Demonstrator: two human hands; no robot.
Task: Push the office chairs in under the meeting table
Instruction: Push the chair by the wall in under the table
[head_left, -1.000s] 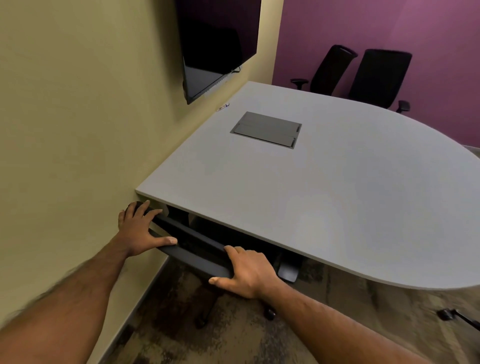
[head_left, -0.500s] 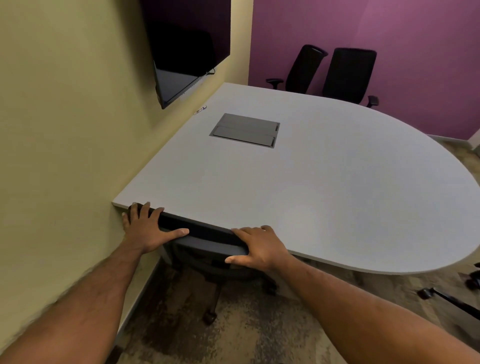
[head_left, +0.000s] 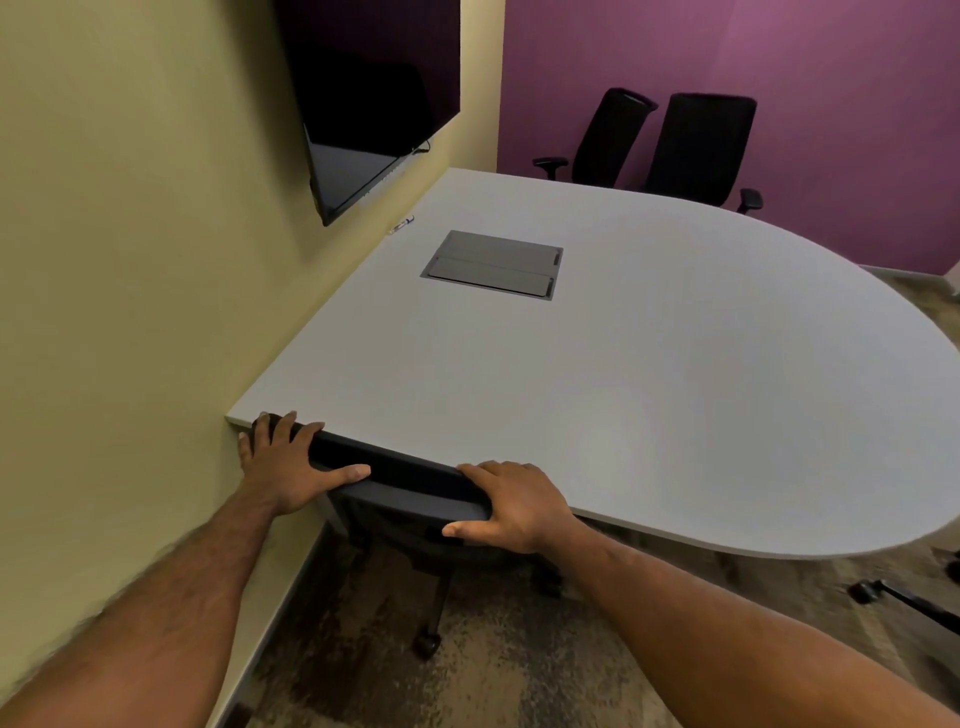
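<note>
While both hands grip the chair (head_left: 410, 486) top, left hand (head_left: 291, 465) by the wall & right hand (head_left: 511, 504), it's tucked right against the table (head_left: 649, 374) edge, w/ its back running along that edge.

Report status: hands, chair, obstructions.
Left hand and right hand gripping dark grey chair back. Back against grey tabletop edge. Nothing blocking.

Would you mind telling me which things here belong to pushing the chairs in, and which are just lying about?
Belong to the job:
- near chair, backrest gripped by left hand and right hand
- meeting table
- two far chairs
- chair base on the right

Just about:
- wall screen
- table's cable hatch
- small marker-like item by the wall
</note>
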